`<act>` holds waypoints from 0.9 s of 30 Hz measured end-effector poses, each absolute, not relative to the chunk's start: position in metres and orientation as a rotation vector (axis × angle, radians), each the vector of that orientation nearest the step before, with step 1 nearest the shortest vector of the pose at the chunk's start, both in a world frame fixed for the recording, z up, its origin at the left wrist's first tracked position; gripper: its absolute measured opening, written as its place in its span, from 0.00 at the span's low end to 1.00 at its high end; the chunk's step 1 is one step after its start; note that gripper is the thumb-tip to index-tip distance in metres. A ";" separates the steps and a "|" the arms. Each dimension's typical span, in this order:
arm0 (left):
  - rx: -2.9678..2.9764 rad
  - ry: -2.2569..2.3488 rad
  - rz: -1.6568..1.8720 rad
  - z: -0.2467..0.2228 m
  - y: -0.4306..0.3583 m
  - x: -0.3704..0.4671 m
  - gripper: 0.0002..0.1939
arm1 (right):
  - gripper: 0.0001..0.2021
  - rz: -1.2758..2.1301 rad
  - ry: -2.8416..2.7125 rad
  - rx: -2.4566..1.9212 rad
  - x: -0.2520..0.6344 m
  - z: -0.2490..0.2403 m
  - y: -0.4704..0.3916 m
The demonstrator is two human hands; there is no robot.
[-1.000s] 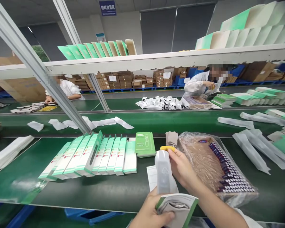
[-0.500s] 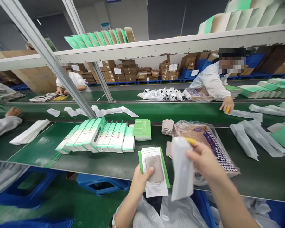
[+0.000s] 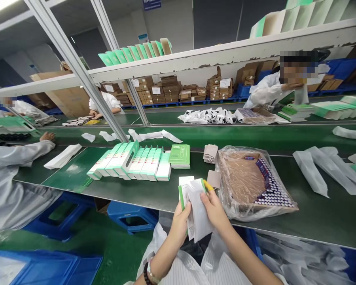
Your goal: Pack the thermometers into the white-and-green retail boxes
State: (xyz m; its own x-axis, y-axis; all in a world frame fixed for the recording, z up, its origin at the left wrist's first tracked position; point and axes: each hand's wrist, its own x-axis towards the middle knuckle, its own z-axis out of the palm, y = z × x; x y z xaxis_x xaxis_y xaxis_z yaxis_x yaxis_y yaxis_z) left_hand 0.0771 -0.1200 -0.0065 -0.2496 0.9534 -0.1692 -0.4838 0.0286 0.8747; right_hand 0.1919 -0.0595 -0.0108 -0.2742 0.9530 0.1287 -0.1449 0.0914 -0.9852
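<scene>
Two bare hands meet just in front of the wearer's body, both closed. The left hand [image 3: 180, 219] pinches a green booklet [image 3: 181, 198] and printed sheets [image 3: 190, 228], thumb on top, its other fingers mostly tucked from sight behind. The right hand [image 3: 216, 208] grips a white sleeve [image 3: 201, 217], thumb flat on its face; a yellow finger cover [image 3: 208, 185] pokes out past the top edge. The sleeve lies over the booklet, between the hands.

Just beyond, on the dark green bench [image 3: 130, 194], a plastic-wrapped tray [image 3: 243, 184] of small cylinders sits to the right, folded grey pouches [image 3: 210, 153] beside it. Green booklets [image 3: 180, 156] are stacked next to a leaning row of white-and-green boxes [image 3: 148, 163]. Across the belt [image 3: 195, 136], a person in white [image 3: 265, 91] raises a hand near the face.
</scene>
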 end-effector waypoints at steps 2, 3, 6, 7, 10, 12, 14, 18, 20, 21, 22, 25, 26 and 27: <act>0.671 1.069 1.534 -0.010 -0.118 0.078 0.36 | 0.24 1.485 -1.368 -0.853 0.192 -0.012 -0.062; 0.744 1.065 1.525 -0.011 -0.118 0.078 0.38 | 0.23 1.470 -1.376 -0.854 0.192 -0.011 -0.063; 1.014 1.119 1.477 -0.009 -0.113 0.075 0.43 | 0.24 1.436 -1.370 -0.879 0.194 -0.009 -0.062; 1.066 1.168 1.463 -0.006 -0.110 0.073 0.42 | 0.25 1.463 -1.362 -0.882 0.195 -0.008 -0.060; 1.056 1.297 1.431 0.001 -0.100 0.066 0.35 | 0.25 1.633 -1.277 -0.849 0.195 -0.006 -0.046; 1.041 1.307 1.398 0.005 -0.092 0.059 0.32 | 0.23 1.691 -1.238 -0.829 0.190 -0.005 -0.035; 1.063 1.333 1.378 0.006 -0.083 0.050 0.33 | 0.21 1.637 -1.264 -0.856 0.181 -0.004 -0.024; 1.157 1.440 1.336 0.009 -0.064 0.029 0.36 | 0.22 1.466 -1.322 -0.983 0.155 -0.004 -0.007; 1.202 1.448 1.339 0.014 -0.054 0.020 0.35 | 0.24 1.465 -1.292 -1.039 0.146 -0.007 -0.001; 1.235 1.444 1.340 0.017 -0.049 0.015 0.34 | 0.25 1.488 -1.284 -1.047 0.142 -0.009 0.002; 1.279 1.451 1.330 0.019 -0.044 0.012 0.34 | 0.26 1.516 -1.290 -1.044 0.138 -0.011 0.005; 1.435 1.578 1.220 0.022 -0.032 0.005 0.39 | 0.35 1.593 -1.376 -1.040 0.130 -0.015 0.015; 1.481 1.630 1.164 0.022 -0.029 0.005 0.41 | 0.38 1.607 -1.394 -1.057 0.127 -0.016 0.018; 1.517 1.672 1.110 0.022 -0.027 0.005 0.43 | 0.39 1.613 -1.388 -1.085 0.125 -0.016 0.021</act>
State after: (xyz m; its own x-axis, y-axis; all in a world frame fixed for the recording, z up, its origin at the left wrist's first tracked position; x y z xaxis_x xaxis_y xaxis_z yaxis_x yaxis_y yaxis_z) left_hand 0.0053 -0.0266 0.0216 -0.1517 0.9841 0.0922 0.4670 -0.0108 0.8842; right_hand 0.1251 0.0213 -0.0158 -0.3725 0.9184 -0.1332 -0.0051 -0.1456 -0.9893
